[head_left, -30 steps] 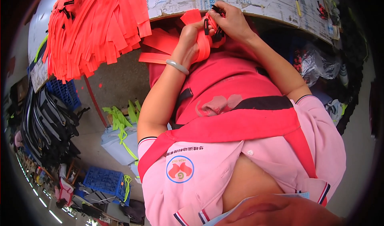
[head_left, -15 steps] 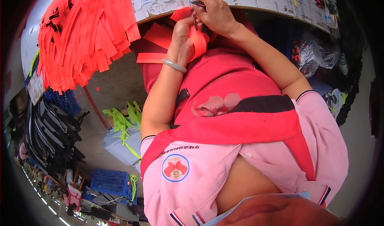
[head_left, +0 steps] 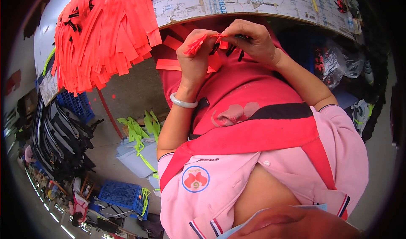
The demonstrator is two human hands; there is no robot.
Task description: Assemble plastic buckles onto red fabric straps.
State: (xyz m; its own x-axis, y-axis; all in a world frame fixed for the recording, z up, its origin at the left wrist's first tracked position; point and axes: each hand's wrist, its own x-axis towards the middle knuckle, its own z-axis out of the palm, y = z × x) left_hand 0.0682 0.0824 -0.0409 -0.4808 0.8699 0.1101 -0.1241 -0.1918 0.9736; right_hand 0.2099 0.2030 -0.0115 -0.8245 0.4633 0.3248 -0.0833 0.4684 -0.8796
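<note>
Pink shirt [head_left: 253, 184], red apron [head_left: 249, 112] nearest | left hand [head_left: 195, 55] pinches an orange strap [head_left: 195, 45]; right hand [head_left: 249, 40] grips its other end with a black clip [head_left: 230, 49], just below the table edge [head_left: 253, 15] | orange strap pile [head_left: 101, 31] overhangs far left | printed cardboard covers the tabletop.

You've got flattened printed cardboard [head_left: 253, 2] covering the bench top: white-grey, dark lettering. Blue plastic crates [head_left: 120, 194] sit lower left.

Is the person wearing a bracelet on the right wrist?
No, the pale bracelet sits on the wrist of the left hand, while the wrist of the right hand is bare.
</note>
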